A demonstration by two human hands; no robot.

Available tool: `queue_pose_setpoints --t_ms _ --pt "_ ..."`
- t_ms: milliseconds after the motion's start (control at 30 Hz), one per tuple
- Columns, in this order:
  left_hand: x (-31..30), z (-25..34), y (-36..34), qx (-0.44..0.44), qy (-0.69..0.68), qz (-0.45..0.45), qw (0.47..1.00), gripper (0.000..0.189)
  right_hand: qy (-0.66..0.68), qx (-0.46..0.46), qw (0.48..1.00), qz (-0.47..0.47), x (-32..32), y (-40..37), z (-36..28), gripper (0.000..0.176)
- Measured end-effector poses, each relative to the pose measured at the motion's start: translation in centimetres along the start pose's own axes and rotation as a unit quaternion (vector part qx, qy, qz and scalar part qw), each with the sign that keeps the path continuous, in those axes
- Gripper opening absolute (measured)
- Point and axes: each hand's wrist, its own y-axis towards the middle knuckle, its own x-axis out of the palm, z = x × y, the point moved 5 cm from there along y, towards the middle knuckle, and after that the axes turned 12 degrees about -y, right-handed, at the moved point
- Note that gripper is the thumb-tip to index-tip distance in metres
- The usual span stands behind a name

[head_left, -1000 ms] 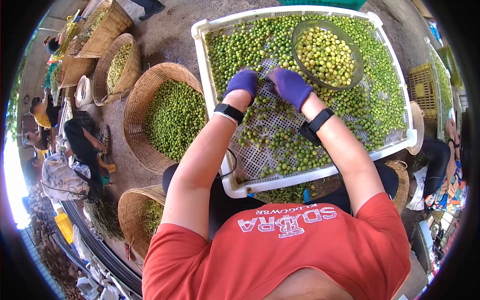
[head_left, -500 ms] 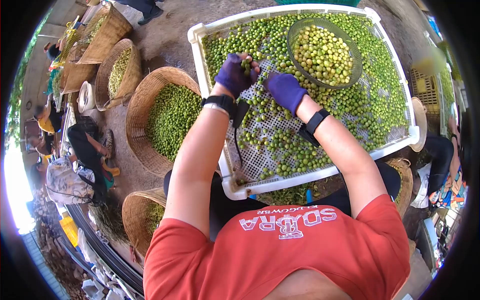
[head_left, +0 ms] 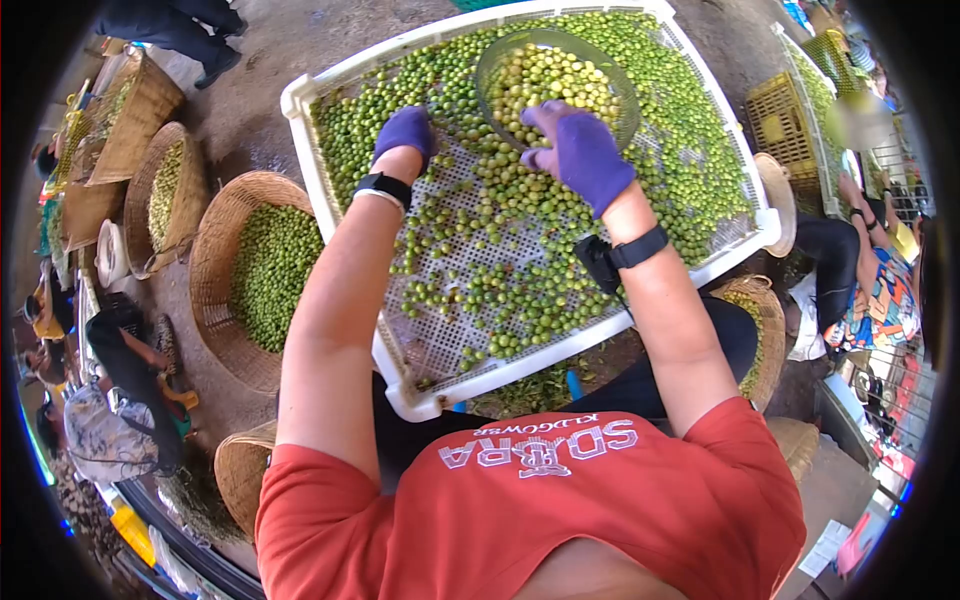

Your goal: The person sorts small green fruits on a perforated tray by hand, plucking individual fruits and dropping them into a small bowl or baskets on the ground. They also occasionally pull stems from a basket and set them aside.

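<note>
Small round green fruits (head_left: 520, 310) lie spread over a white perforated tray (head_left: 340, 255) in front of me. Toward its far side sits a round see-through mesh bowl (head_left: 628, 115) heaped with paler yellow-green fruits (head_left: 560, 75). My left hand (head_left: 406, 135), in a purple glove, is low over green fruits on the tray's left part; its fingers are hidden beneath it. My right hand (head_left: 580, 150), also in a purple glove, reaches over the near rim of the bowl. Its thumb and fingers are apart, and no fruit shows between them.
A wicker basket (head_left: 205, 270) of green fruits stands left of the tray, with more baskets (head_left: 185, 195) behind it. A yellow crate (head_left: 780, 125) is at the right. Other people sit at both sides, and someone's dark-trousered legs (head_left: 185, 30) show at the far left.
My right hand has moved from the tray's middle to the bowl, and its fingers have spread. My left hand, earlier holding green fruits, has turned over the tray. The view has shifted.
</note>
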Motion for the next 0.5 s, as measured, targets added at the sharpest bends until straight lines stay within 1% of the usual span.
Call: queue_pose_setpoints --t_ms 33,100,133,167,200,233,267,300,333,367,433,467,500 --pt "-0.3 0.2 -0.1 -0.038 -0.007 -0.019 0.999 0.022 0.002 -0.011 1.000 -0.018 0.2 -0.6 -0.2 0.039" --pt "-0.2 0.4 -0.3 -0.031 0.004 -0.021 0.999 0.023 -0.059 -0.018 0.998 -0.034 1.4 -1.4 -0.1 0.030" --pt "0.1 0.1 -0.3 -0.028 0.013 -0.040 0.999 0.023 -0.093 -0.020 0.995 -0.040 2.2 -1.8 0.2 0.026" --pt "1.3 -1.4 0.7 -0.019 0.043 -0.067 0.997 0.023 -0.087 -0.027 0.996 -0.025 2.9 -2.0 0.4 0.020" --pt "2.1 -2.6 0.9 0.003 -0.004 -0.032 0.999 0.022 -0.087 -0.027 0.996 -0.008 3.9 -2.1 0.9 0.014" --pt "2.6 -4.0 0.5 0.040 -0.005 -0.016 0.999 0.023 -0.043 -0.048 0.998 0.027 5.6 -1.9 1.4 0.013" --pt "2.3 -3.0 0.1 0.058 -0.007 -0.047 0.997 0.026 -0.041 0.002 0.999 0.027 5.5 -2.2 2.0 0.014" --pt "3.4 -3.2 1.9 0.088 -0.028 -0.082 0.992 0.028 -0.075 0.025 0.995 0.060 5.3 -2.5 2.4 0.012" --pt "3.6 -1.5 1.8 0.064 -0.059 -0.086 0.992 0.029 -0.118 0.058 0.990 -0.053 4.1 -2.5 2.0 0.009" --pt "2.4 -2.3 0.6 0.006 -0.077 -0.089 0.993 0.029 -0.145 0.061 0.986 -0.053 3.4 -3.1 3.1 0.008" --pt "1.2 -1.2 -0.5 -0.024 -0.025 -0.076 0.996 0.029 -0.153 0.040 0.986 -0.052 3.6 -3.8 3.8 0.007" --pt "1.0 -1.5 -0.7 -0.019 -0.015 -0.060 0.998 0.030 -0.083 0.004 0.996 0.043 3.7 -4.7 4.8 0.007" --pt "0.1 -1.0 -1.4 -0.018 -0.068 -0.025 0.997 0.027 -0.099 0.022 0.993 -0.064 2.4 -4.7 4.8 0.010"
